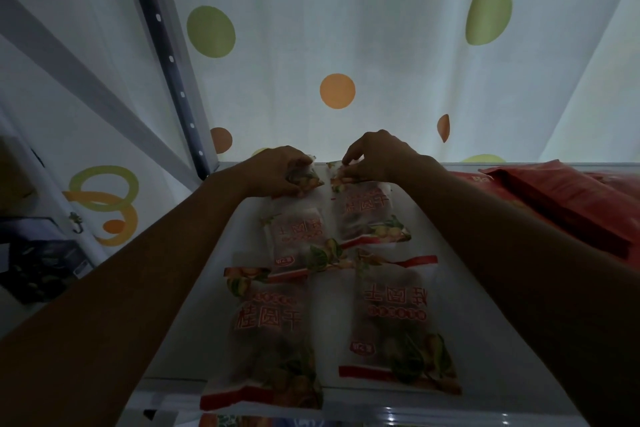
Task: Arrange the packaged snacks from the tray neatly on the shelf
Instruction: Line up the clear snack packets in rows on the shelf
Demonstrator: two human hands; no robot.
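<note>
Several translucent snack packets with red lettering and fruit pictures lie flat on the white shelf (460, 274) in two columns. My left hand (277, 172) grips the far end of the back left packet (298, 239). The fingers of my right hand (372, 158) pinch the far end of the back right packet (369, 215). Two more packets lie closer to me, a front left packet (273, 326) and a front right packet (394, 319). Both forearms reach over the shelf from the near edge.
A stack of red packages (561, 198) lies on the right of the shelf. A spotted white curtain (346, 62) hangs behind. A perforated metal upright (166, 55) stands at the shelf's left back corner. Dark boxes (38, 253) sit lower left.
</note>
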